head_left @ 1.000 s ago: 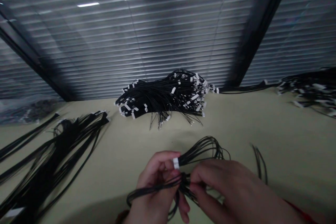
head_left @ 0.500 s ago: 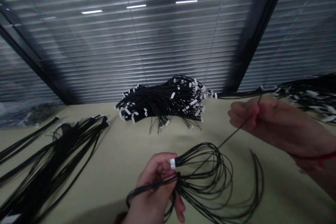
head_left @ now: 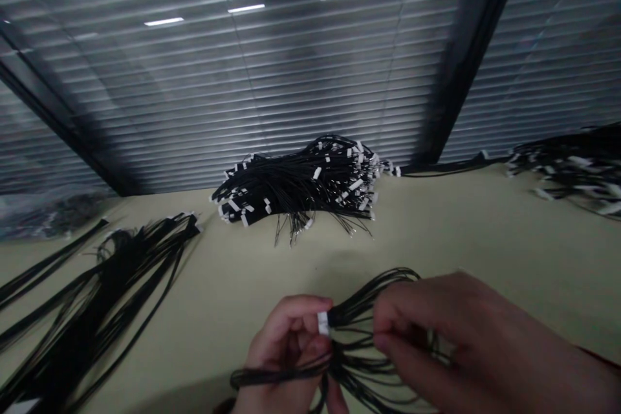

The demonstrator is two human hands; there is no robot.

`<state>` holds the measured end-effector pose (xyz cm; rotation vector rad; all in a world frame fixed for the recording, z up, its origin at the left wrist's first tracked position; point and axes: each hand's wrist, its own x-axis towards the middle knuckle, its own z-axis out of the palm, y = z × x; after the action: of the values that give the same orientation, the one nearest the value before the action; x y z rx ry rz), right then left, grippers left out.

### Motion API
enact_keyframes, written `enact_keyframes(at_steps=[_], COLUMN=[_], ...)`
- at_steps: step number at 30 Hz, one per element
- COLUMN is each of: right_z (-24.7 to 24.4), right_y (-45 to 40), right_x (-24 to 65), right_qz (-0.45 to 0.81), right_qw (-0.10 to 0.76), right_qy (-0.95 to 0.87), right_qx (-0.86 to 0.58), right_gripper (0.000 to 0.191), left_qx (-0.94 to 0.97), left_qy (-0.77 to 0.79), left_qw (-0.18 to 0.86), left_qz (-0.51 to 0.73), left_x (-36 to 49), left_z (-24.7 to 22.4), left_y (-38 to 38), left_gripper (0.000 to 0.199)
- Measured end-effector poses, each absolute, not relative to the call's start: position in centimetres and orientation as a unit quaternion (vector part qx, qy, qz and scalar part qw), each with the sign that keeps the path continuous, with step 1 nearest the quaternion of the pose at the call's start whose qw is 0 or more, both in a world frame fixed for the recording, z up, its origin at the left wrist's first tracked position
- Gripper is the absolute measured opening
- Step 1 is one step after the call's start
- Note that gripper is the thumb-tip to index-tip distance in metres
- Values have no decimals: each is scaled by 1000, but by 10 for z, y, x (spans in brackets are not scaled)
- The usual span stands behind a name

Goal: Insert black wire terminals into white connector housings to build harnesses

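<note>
Left hand: The left hand [head_left: 286,346] is closed in a tight pinch, its thumb and fingers curled around a white connector [head_left: 323,323] at the end of a wire bundle [head_left: 361,304]. A thick strand of the same black wire also runs across its palm.

Right hand: The right hand [head_left: 460,343] is in among the wires just beside the connector, its fingers and thumb drawn close together. From here its knuckles hide the fingertips, so I cannot tell whether that grip has hold of any strands or is only nearly closed.

Wire bundle: It is held up in both hands, just above the surface [head_left: 451,233]. The wires are drawn tight together at the connector, then fan out into loose, curving loops below the hands.

How far along: One end of this bundle is neatly gathered, while its loops remain loose and partly tangled.

Around it: A big heap of wires [head_left: 295,184] with white ends lies straight ahead, far larger than the bundle in hand. Long black wire bundles [head_left: 104,291] lie spread to the left, and another white-tipped pile [head_left: 567,168] sits at the far right. Slatted blinds [head_left: 291,77] stand beyond the surface.
</note>
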<state>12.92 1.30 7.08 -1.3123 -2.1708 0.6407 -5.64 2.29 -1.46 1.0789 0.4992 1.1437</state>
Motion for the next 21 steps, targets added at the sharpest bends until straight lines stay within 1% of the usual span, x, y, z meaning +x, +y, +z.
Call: enact_keyframes(at_steps=[3, 6, 11, 17, 19, 21], right_z=[63, 60, 55, 55, 56, 54], right_y=[10, 9, 7, 8, 8, 8], right_x=[126, 128, 129, 129, 127, 125], right_qz=[157, 136, 139, 195, 201, 177], right_qw=[254, 255, 258, 232, 240, 261], right_qy=[-826, -829, -825, -808, -807, -812], right_qx=[-478, -479, -483, -505, -501, -490], right_gripper=[15, 15, 15, 15, 15, 16], left_qx=[486, 486, 480, 483, 494, 501], left_qy=[233, 242, 266, 308, 312, 316], left_qw=[673, 668, 667, 636, 625, 621], left_qz=[507, 508, 504, 517, 517, 513], left_x=[-58, -60, -58, -57, -57, -58], left_z=[-15, -13, -9, -6, -6, -5], left_y=[21, 20, 19, 15, 14, 13], left_gripper=[19, 19, 17, 16, 17, 17])
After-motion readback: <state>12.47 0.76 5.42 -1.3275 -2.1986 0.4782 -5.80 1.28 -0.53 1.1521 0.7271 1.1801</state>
